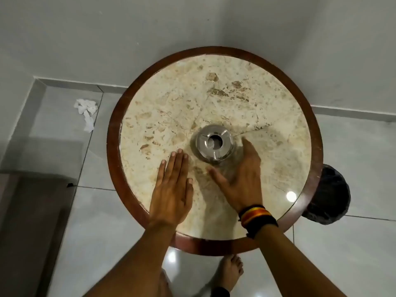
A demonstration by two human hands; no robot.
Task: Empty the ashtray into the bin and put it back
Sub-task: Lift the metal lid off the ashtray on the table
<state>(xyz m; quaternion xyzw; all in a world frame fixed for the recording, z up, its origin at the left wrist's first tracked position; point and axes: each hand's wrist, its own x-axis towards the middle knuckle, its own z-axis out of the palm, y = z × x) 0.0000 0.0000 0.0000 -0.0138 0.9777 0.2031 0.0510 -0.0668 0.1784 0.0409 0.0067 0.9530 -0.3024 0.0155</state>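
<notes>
A round metal ashtray [214, 143] with a notched lid stands near the middle of a round marble-topped table [162, 99] with a dark wooden rim. My left hand [171, 185] lies flat on the tabletop, fingers together, left of and nearer than the ashtray. My right hand [240, 179] hovers open just right of and below the ashtray, thumb spread toward it, slightly blurred, holding nothing. A bin [330, 194] lined with a black bag stands on the floor at the table's right edge, partly hidden by the rim.
Crumpled white tissue [86, 111] lies on the tiled floor to the left. A grey wall stands close behind the table. A dark mat or furniture edge [25, 221] is at the lower left. My bare foot [229, 273] is below the table.
</notes>
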